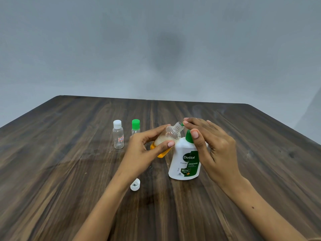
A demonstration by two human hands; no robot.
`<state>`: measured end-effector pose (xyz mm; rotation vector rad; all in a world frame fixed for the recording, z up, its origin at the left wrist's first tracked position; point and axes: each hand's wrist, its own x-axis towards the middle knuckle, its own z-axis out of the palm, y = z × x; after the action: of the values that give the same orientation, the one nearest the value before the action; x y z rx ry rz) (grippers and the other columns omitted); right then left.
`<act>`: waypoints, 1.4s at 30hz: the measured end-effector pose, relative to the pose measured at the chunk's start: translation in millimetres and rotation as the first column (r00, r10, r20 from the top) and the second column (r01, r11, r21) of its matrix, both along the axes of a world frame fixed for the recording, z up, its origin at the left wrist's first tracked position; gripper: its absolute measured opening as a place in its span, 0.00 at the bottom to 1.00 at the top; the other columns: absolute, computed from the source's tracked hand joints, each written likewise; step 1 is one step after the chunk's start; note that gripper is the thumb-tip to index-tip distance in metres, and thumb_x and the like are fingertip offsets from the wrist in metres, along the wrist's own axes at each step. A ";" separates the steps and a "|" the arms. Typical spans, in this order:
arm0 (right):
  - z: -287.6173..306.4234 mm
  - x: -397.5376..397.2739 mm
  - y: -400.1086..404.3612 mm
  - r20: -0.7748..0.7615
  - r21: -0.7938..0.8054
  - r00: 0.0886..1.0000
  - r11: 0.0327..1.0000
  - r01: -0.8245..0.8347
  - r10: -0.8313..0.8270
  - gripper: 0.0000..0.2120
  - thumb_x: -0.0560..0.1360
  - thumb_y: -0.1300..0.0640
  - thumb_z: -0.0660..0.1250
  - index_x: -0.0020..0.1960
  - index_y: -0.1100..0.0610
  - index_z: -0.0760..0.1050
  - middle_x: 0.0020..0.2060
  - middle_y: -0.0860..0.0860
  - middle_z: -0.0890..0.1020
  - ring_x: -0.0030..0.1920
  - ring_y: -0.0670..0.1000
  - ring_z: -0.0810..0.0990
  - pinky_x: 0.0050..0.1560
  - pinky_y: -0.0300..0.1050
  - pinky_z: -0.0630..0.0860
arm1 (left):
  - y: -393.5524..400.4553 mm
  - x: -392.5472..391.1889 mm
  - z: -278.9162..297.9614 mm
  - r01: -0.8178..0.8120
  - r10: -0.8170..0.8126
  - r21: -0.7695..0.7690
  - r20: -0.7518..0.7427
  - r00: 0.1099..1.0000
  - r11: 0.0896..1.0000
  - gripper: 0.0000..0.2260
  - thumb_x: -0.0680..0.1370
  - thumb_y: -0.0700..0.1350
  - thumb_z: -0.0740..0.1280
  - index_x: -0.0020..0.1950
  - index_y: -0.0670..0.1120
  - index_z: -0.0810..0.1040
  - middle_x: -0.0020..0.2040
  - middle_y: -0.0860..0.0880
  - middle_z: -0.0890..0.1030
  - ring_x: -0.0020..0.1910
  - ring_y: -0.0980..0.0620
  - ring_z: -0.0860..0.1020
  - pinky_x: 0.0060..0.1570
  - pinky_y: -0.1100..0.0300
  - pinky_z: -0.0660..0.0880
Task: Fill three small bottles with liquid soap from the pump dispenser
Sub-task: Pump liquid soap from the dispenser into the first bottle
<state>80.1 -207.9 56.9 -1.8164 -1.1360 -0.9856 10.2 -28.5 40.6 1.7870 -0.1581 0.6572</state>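
**Soap transfer at the pump dispenser, seen from the head camera**

Nearest the tabletop's front edge lies a loose white cap, open side up, just left of centre and apart from everything else. Farther back and to the left stands a clear bottle with a white cap, upright, bearing a small red-and-blue sticker; it looks empty. Beside it, to the right, stands a clear bottle with a green cap, its lower part hidden behind the left hand. That hand grips an uncapped bottle between thumb and curled fingers, tilting its open neck up and rightward to the green pump nozzle; orange soap fills its lower part, with pale foam above. Right of it, the white Dettol dispenser stands upright near the tabletop's centre. The right hand rests on the pump head, fingers extended over the top, thumb against the green collar.
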 end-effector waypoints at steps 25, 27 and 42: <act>2.0 1.6 1.7 -0.031 0.047 0.999 0.999 -0.020 0.021 0.26 0.83 0.43 0.51 0.55 0.58 0.82 0.55 0.49 0.83 0.58 0.47 0.81 0.59 0.57 0.76 | 1.2 0.9 -0.6 0.005 -0.005 0.001 0.003 1.000 1.000 0.24 0.69 0.51 0.72 0.64 0.47 0.79 0.60 0.54 0.82 0.60 0.59 0.79 0.60 0.61 0.76; 5.3 1.8 1.6 -0.026 0.037 1.000 0.999 -0.012 0.013 0.27 0.83 0.43 0.50 0.56 0.58 0.82 0.56 0.49 0.83 0.60 0.47 0.80 0.61 0.55 0.75 | 1.4 1.4 -0.9 0.003 -0.003 0.001 -0.002 1.000 1.000 0.24 0.69 0.51 0.72 0.64 0.47 0.79 0.60 0.54 0.82 0.61 0.59 0.79 0.61 0.59 0.76; 7.2 0.6 1.8 -0.033 0.032 0.999 0.999 -0.004 0.005 0.27 0.83 0.42 0.49 0.56 0.57 0.82 0.56 0.49 0.83 0.60 0.47 0.80 0.62 0.55 0.74 | 1.2 0.9 -1.0 0.012 -0.012 -0.011 0.013 1.000 1.000 0.24 0.69 0.50 0.72 0.64 0.45 0.79 0.59 0.53 0.82 0.60 0.60 0.79 0.59 0.64 0.76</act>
<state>80.8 -206.1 64.1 -1.7980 -1.0979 -0.9618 11.1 -27.4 39.5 1.7702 -0.1735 0.6598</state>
